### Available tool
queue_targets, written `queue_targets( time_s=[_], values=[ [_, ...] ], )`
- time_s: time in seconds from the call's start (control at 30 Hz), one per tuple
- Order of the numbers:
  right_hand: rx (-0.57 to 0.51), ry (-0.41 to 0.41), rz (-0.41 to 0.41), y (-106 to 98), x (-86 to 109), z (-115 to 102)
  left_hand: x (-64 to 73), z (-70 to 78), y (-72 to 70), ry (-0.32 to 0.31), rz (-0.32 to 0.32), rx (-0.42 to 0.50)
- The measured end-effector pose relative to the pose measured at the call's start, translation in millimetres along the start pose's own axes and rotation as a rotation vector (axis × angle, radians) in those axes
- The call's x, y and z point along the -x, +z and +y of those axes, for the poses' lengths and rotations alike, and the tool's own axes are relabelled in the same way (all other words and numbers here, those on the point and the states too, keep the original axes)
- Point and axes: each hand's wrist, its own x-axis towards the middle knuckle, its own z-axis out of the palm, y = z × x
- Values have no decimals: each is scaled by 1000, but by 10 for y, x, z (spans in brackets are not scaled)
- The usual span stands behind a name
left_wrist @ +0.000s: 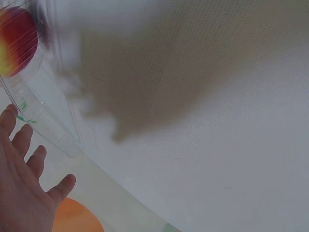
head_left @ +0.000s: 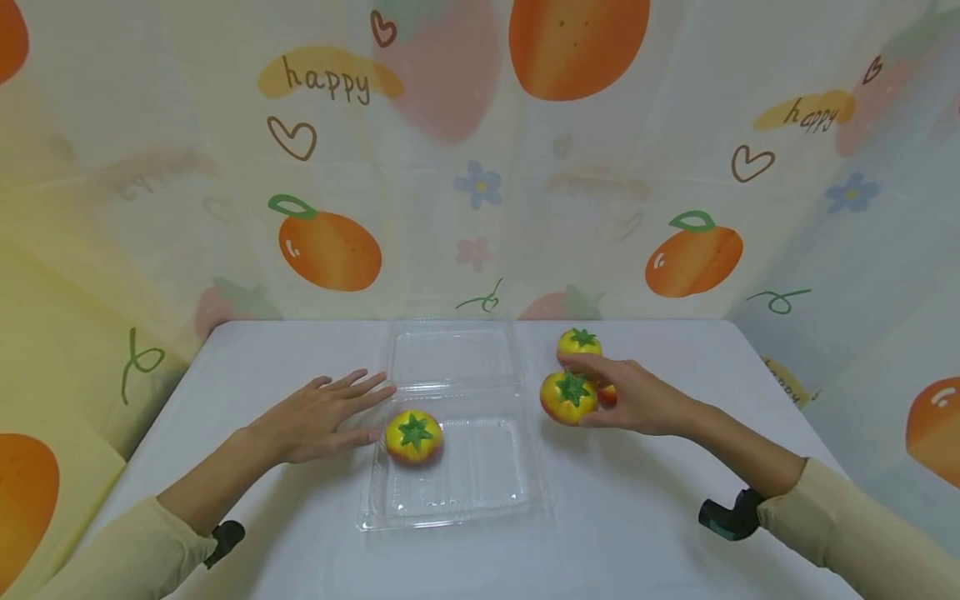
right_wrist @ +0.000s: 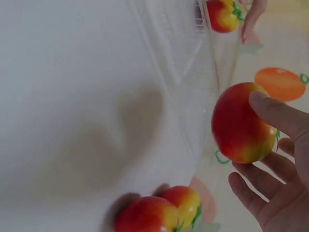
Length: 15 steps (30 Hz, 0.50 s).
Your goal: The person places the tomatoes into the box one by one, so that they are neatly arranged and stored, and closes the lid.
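Note:
My right hand [head_left: 637,398] pinches a yellow-and-red tomato [head_left: 567,400] with a green star-shaped top, thumb on one side and fingers on the other. In the right wrist view this tomato [right_wrist: 241,123] hangs above the white table. Behind the hand are another tomato [head_left: 577,340] and one partly hidden by the fingers [head_left: 609,395]. A clear plastic box [head_left: 487,508] lies with its lid [head_left: 453,354] folded back. One tomato [head_left: 413,437] sits in its left part. My left hand [head_left: 322,421] is spread flat, fingertips at the box's left edge, holding nothing.
The white table [head_left: 622,525] reaches back to a fruit-patterned cloth [head_left: 487,233], which also hangs at both sides. Dark bands with small devices [head_left: 731,515] sit at both wrists below beige sleeves [head_left: 847,517].

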Motion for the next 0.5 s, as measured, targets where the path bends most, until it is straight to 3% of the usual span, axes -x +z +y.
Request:
queue_targets(
  time_s=[0.5],
  values=[
    [49, -41, -147, 121, -307, -389, 4, -3, 6, 4, 11, 0]
  ],
)
